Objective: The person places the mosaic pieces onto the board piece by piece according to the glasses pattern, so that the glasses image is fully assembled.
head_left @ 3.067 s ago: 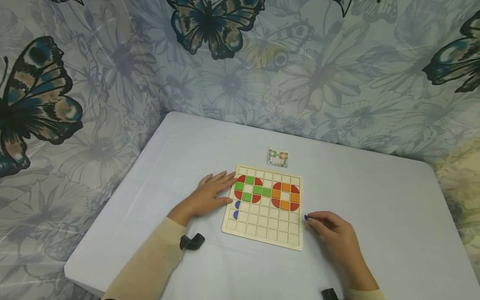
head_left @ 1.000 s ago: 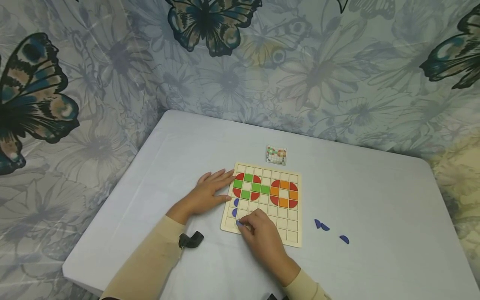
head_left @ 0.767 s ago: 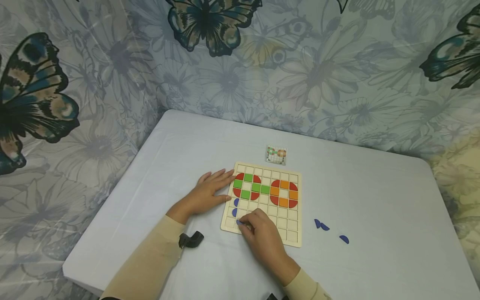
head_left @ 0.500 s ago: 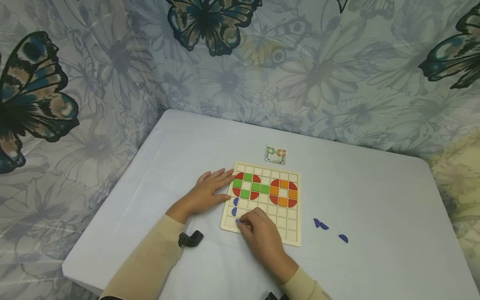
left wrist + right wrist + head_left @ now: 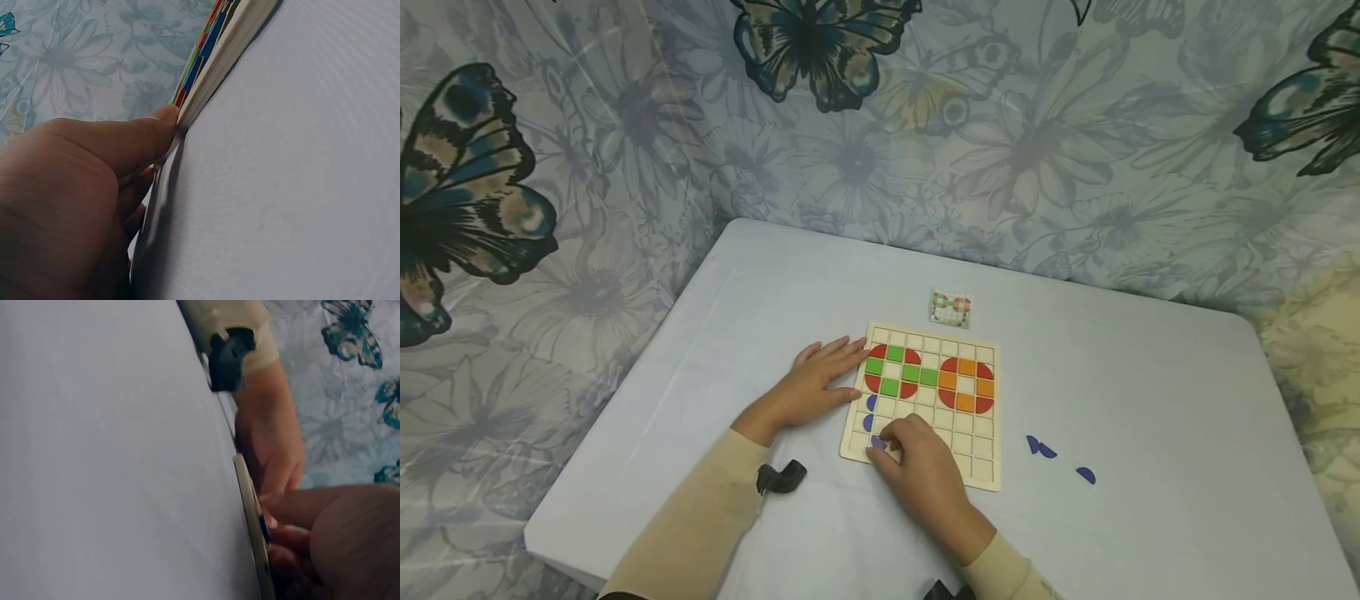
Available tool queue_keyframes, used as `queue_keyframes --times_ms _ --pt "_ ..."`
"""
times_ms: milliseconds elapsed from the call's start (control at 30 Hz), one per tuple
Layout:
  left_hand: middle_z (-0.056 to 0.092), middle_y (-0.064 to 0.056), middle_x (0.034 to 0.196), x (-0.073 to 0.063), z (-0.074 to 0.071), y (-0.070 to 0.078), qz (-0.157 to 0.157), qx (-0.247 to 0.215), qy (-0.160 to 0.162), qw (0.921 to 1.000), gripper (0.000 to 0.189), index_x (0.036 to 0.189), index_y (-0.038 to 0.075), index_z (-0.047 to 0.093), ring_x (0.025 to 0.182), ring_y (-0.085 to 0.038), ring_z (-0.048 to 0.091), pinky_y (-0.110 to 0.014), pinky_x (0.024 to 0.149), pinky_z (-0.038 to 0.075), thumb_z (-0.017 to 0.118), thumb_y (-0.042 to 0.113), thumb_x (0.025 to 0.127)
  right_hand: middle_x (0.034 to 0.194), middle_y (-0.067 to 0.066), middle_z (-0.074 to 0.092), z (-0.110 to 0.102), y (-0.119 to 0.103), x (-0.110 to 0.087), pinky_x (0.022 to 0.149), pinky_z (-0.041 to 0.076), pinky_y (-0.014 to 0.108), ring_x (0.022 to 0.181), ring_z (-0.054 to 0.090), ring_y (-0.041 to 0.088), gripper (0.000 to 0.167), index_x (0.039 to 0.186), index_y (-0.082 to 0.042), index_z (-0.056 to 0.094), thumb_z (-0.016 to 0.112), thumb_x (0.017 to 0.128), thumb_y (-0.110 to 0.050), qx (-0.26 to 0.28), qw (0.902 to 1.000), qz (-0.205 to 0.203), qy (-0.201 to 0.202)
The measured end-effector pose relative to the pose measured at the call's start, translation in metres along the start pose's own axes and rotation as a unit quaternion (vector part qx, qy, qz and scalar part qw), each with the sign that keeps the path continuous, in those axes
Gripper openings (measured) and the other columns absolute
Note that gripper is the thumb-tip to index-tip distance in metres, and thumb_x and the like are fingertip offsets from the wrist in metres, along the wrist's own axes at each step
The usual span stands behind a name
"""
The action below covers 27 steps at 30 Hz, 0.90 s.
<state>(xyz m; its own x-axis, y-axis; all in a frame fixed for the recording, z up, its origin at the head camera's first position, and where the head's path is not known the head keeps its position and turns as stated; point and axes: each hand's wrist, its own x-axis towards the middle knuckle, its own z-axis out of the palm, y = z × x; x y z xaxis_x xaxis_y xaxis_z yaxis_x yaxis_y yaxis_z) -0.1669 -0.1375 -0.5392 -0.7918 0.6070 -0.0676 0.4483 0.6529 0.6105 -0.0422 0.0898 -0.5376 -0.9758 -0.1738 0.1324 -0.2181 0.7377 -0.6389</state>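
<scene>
A pale wooden grid board (image 5: 938, 442) lies on the table with red, green and orange pieces in its upper cells. Two blue half-circle pieces (image 5: 868, 422) sit in its left part. My right hand (image 5: 925, 467) is over the lower left cells, thumb and forefinger at the edges of another blue half-circle (image 5: 878, 442) at the board; the right wrist view shows this blue piece (image 5: 265, 529) by the fingertips. My left hand (image 5: 808, 385) rests with spread, straight fingers along the left edge, and its thumb (image 5: 153, 134) touches the rim in the left wrist view.
Several loose blue half-circles (image 5: 1048, 451) lie on the white-covered table (image 5: 1150, 400) right of the board. Behind the board is a small pattern card (image 5: 951, 308). A butterfly-patterned cloth (image 5: 1030, 150) hangs at the back and left.
My right hand has come from right of the board to its lower left with a blue half-circle. Its thumb has just shifted slightly left, uncovering more of the piece. My left hand stays put.
</scene>
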Motion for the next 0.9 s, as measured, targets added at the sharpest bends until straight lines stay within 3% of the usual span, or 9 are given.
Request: queue_keyframes --times_ms 267,900 --pt "0.026 0.008 0.177 0.0010 0.0005 -0.0003 -0.006 0.001 -0.002 1.0000 0.072 0.170 0.023 0.042 0.165 -0.018 0.012 -0.052 0.130 0.000 0.071 0.041 0.107 0.084 -0.012 0.055 -0.0054 0.0067 0.0021 0.063 0.048 0.026 0.072 0.050 0.006 0.016 0.103 -0.014 0.077 0.089 0.093 -0.016 0.018 0.9996 -0.005 -0.021" --pt "0.026 0.007 0.177 -0.0002 -0.0013 0.0004 -0.004 -0.003 -0.003 1.0000 0.070 0.170 0.020 0.043 0.165 -0.020 0.013 -0.051 0.130 0.000 0.070 0.039 0.108 0.084 -0.012 0.055 -0.0045 0.0071 0.0015 0.061 0.047 0.026 0.070 0.050 0.005 0.012 0.101 -0.015 0.077 0.087 0.095 -0.018 0.026 0.9996 -0.003 -0.014"
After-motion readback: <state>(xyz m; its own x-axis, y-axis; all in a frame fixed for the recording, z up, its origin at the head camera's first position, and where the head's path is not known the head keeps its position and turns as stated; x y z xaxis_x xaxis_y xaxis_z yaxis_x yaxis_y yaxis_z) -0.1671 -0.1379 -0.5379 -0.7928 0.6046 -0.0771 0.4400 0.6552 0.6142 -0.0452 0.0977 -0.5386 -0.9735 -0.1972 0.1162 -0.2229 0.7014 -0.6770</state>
